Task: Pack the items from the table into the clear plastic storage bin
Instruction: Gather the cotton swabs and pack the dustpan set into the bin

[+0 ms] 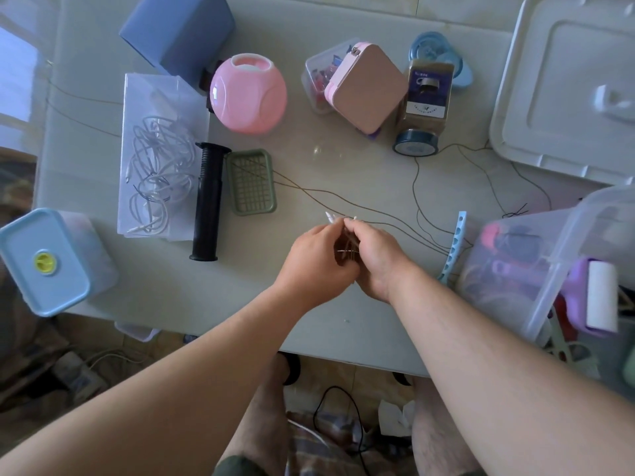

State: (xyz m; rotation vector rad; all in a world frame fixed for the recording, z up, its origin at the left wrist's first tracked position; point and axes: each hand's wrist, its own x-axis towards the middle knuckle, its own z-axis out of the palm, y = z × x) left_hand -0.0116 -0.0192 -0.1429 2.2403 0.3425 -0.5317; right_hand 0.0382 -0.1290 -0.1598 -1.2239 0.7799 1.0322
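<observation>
Over the table (309,173), our left hand (316,259) and right hand (374,259) grip a thin cable bundle (347,242), mostly hidden between curled fingers; the clear bin (549,269) sits cropped at right.

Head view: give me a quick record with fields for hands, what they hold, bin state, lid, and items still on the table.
left hand: grips cable bundle
right hand: grips the same bundle, above the table
bin: open, at right, partly filled
lid: off, lying far right
still on table: pink ball, black tube, green tray, pink case, jar, blue box
</observation>
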